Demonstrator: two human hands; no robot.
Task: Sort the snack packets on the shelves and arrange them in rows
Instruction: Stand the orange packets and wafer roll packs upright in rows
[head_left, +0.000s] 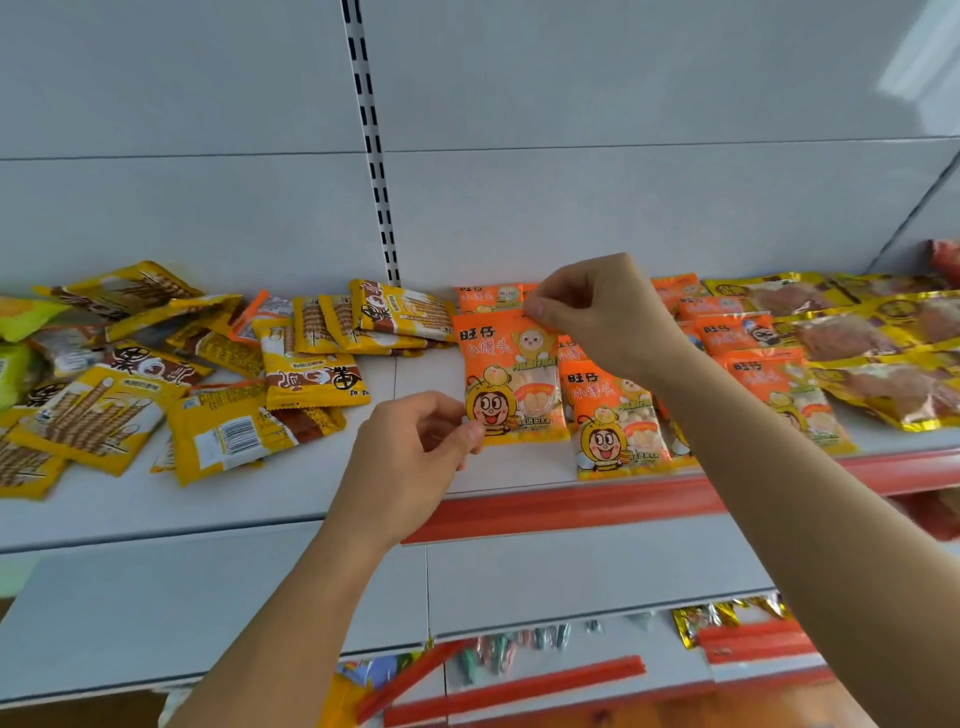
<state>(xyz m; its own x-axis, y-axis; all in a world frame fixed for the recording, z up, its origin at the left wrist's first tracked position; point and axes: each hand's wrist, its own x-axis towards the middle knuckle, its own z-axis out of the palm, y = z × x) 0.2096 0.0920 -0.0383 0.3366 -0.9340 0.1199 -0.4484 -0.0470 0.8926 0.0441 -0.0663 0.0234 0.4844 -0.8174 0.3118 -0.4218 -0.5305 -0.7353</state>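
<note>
Snack packets cover the white shelf (291, 499), and the one in hand is an orange packet (511, 379) with a cartoon bee figure, lying near the centre of the view. The left hand (415, 452) pinches its lower left corner between thumb and fingers, while the right hand (602, 317), reaching in from four o'clock, pinches the top edge near the upper right corner. Held at two opposite points like this, the packet is likely being squared up so that it lies straight beside its neighbour. At three o'clock from it lie more orange packets (615, 421) of the same kind, overlapping in rough rows, which suggests this is where that sort is being gathered. Farther toward three o'clock sit gold foil packets (883, 353), already apart from the orange ones. Toward nine o'clock the yellow wafer-roll packets (291, 384) lie jumbled at all angles, some face down, so that group looks unsorted. A bare strip of shelf separates the held packet from the yellow heap.
</note>
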